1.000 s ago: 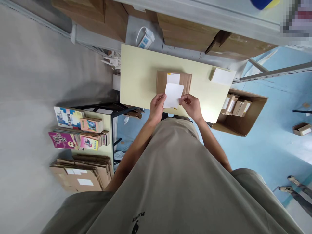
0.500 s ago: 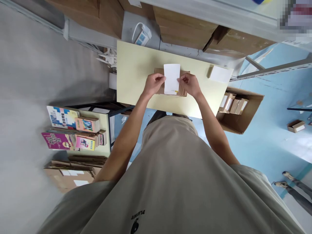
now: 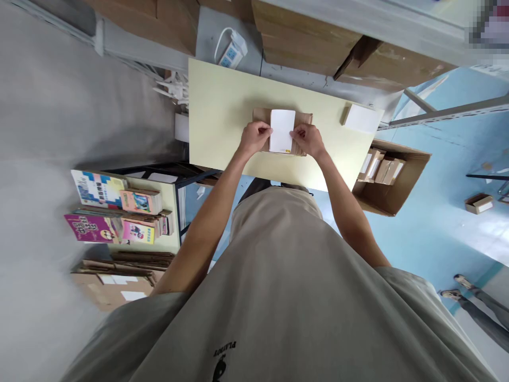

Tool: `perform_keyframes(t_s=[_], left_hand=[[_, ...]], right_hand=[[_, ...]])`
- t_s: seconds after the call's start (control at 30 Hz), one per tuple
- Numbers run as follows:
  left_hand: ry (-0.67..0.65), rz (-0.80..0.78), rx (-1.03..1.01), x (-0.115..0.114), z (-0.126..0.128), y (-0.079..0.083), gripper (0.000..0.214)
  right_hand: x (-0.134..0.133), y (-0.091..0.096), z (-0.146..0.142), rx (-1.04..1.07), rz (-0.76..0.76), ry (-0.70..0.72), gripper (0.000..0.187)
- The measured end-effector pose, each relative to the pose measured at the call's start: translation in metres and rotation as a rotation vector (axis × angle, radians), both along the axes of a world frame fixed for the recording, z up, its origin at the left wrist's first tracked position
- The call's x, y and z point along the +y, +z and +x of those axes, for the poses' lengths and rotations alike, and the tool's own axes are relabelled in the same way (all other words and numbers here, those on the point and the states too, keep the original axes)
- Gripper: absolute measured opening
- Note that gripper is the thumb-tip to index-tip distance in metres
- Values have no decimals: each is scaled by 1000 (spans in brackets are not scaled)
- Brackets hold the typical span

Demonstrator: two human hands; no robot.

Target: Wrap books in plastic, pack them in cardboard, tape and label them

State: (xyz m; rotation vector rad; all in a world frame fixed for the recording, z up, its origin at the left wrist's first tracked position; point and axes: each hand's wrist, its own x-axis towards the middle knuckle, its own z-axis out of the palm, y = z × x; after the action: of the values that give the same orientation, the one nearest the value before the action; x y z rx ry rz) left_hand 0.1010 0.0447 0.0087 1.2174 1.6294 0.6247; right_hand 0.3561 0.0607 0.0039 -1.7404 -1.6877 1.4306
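Note:
A flat brown cardboard parcel (image 3: 303, 117) lies in the middle of a pale yellow table (image 3: 222, 106). A white label sheet (image 3: 282, 130) is held over the parcel. My left hand (image 3: 253, 139) pinches the sheet's left edge and my right hand (image 3: 309, 140) pinches its right edge. Both hands rest on or just above the parcel's near side, fingers closed on the sheet. The label covers the parcel's middle.
A stack of white labels (image 3: 360, 118) sits at the table's right end. An open carton with small boxes (image 3: 387, 175) stands on the blue floor at right. Books (image 3: 115, 209) and flattened cartons (image 3: 119, 278) lie at left. Large cartons (image 3: 306, 42) and a power strip (image 3: 230, 53) lie beyond the table.
Both hands carried the white sheet away from my body out over the parcel, then lowered it flat against the parcel's top.

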Motion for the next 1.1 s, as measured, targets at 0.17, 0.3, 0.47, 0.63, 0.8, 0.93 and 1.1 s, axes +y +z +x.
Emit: perform_keyframes(t_s=[0.17,0.3,0.47,0.63,0.8,0.93,1.1], left_hand=[[22,-19,1,-2,0,-3,6],[29,-28,10,-3,-1,-4,6],[20,-11,-4,-4,-2,-6,5],[43,-11,-4,-5,0,-1,6],[-4,-6,105,-8,3,2,7],[-44,35,192,-10,5,-3,8],[-20,88,244,-15,13,-3,8]], right_hand=[[-1,-3,-1,-5,10,15,41],[-3,-5,-2,-18,3,14,29],[-5,-7,-5,-35,21,7,26],[-8,-9,-6,-47,44,0,24],[-13,-13,-6,-63,86,1,20],[-14,-18,-9,-110,129,14,15],[-19,-22,-17,-216,170,-3,15]])
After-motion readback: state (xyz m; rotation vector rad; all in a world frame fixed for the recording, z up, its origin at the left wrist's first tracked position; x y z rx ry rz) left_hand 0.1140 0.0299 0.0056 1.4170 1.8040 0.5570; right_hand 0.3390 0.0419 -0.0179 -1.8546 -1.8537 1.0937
